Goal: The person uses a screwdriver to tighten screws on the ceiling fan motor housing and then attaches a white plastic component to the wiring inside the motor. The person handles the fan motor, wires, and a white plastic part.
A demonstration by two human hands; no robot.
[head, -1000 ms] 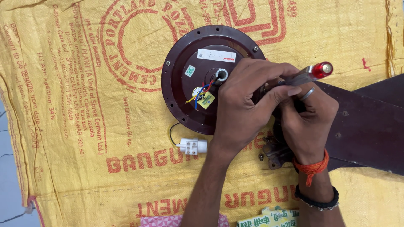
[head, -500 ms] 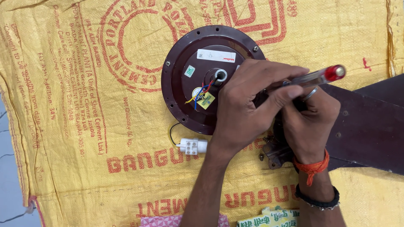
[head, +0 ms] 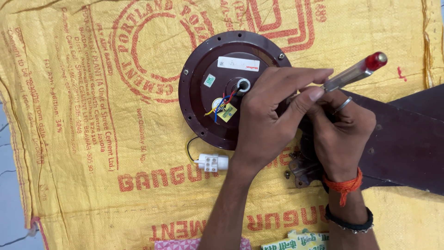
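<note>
A dark maroon round ceiling fan motor [head: 210,99] lies on a yellow woven sack, with coloured wires [head: 221,105] coming out beside its centre shaft. My left hand [head: 268,115] rests over the motor's right side, fingers stretched toward a screwdriver [head: 356,71] with a clear shaft handle and red cap. My right hand [head: 340,132] grips that screwdriver, its tip hidden beneath both hands near the blade's metal bracket [head: 303,169]. A dark brown fan blade [head: 407,143] extends to the right.
A white plastic wire connector [head: 212,162] on a black lead lies just below the motor. The yellow printed sack [head: 92,139] covers the floor; grey floor [head: 11,185] shows at the left edge. Small printed packets [head: 296,243] sit at the bottom edge.
The screwdriver handle has tilted, its red cap swinging up and to the right. Both hands stay over the motor's right side.
</note>
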